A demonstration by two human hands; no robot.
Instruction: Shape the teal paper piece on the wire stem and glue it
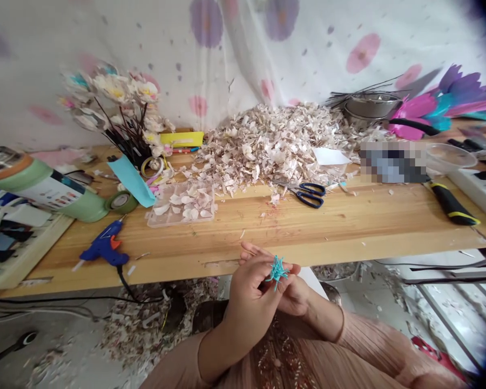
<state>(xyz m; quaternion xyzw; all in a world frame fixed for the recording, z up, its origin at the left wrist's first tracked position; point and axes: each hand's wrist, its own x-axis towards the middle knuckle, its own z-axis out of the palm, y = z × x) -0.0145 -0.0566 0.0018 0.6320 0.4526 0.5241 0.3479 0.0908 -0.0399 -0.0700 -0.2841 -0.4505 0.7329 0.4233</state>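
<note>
Wooden worktable, white floral curtain behind, grey floor littered with pale scraps, soft daylight

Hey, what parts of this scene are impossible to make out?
- Right hand: head view, mostly hidden behind the left hand; its grip is unclear.
- Teal spiky piece: too small to identify.
- Item beside the scissors: covered by a pixelated patch.
- Green bottle: cut off by the left edge.
</note>
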